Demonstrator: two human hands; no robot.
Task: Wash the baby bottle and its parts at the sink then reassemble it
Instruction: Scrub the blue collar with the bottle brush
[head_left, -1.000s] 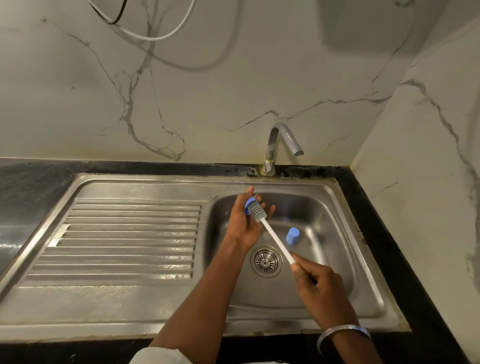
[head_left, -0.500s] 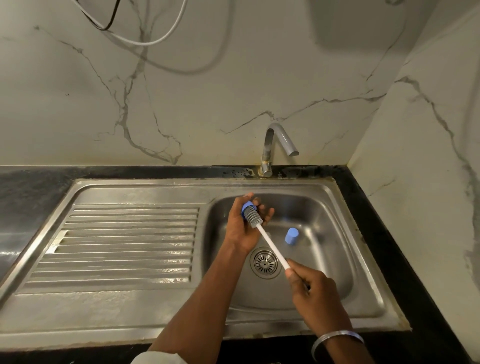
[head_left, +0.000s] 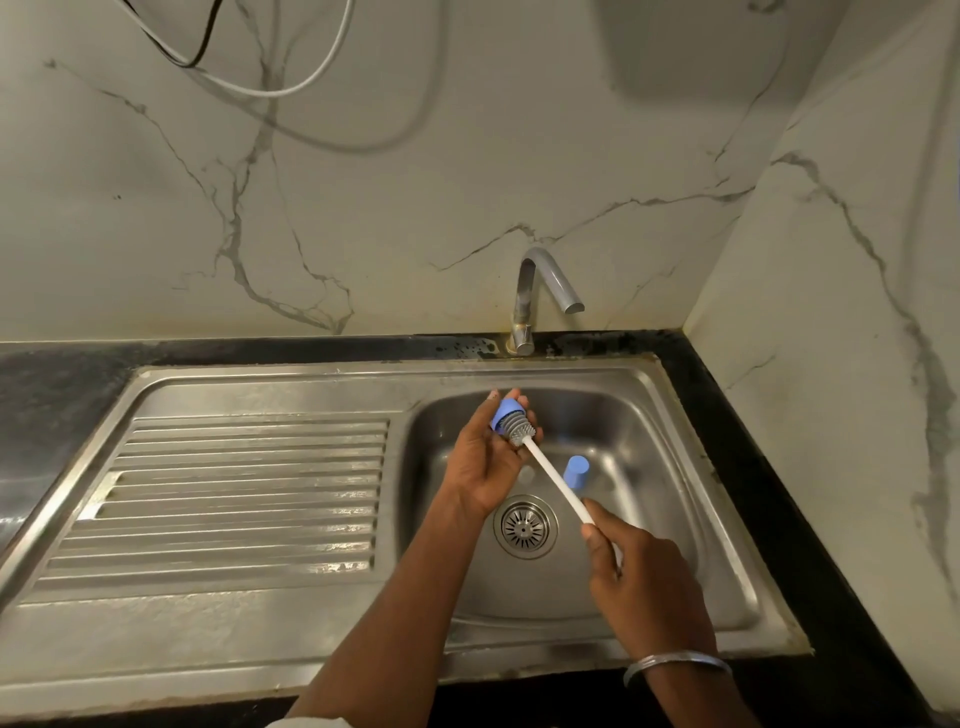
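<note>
Blue ring (head_left: 502, 412) sits gripped in our left hand (head_left: 483, 462) over the sink (head_left: 660, 457), our right hand (head_left: 644, 577) holds the brush (head_left: 551, 477) pushed into it, and a blue cap (head_left: 575, 472) stands near the drain (head_left: 524, 527).

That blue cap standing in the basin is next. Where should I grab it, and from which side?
Pinch the blue cap across its straight side walls, coming down from above and the right. It stands upright on the basin floor, and the brush handle crosses close on its left.
</note>
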